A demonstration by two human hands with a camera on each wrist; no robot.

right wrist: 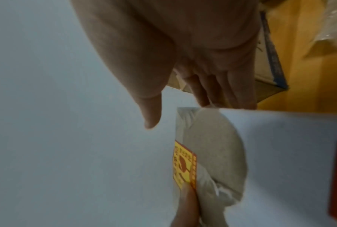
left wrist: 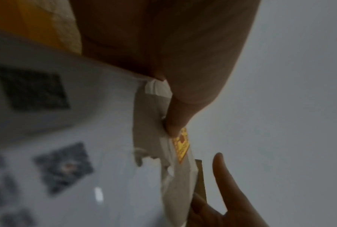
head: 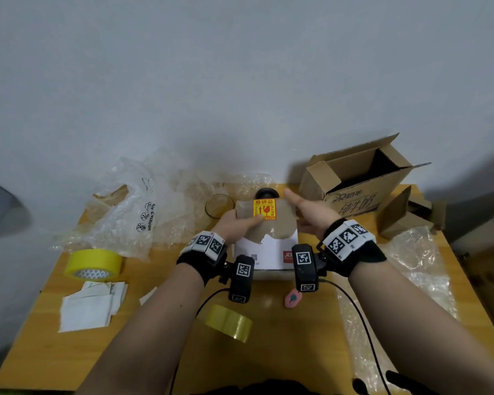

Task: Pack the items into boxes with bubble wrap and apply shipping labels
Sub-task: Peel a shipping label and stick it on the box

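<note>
A white box sits at the table's middle, its face torn to a brown patch. A yellow and red fragile label is stuck on that patch. My left hand grips the box's left side, and its thumb presses the label's lower corner. My right hand is open at the box's right far edge. Its straight fingers touch behind the edge while the thumb stands clear of the label.
A glass jar and a black round object stand behind the box amid bubble wrap. An open cardboard box is at the back right. Two tape rolls, white sheets and a pink cutter lie nearer.
</note>
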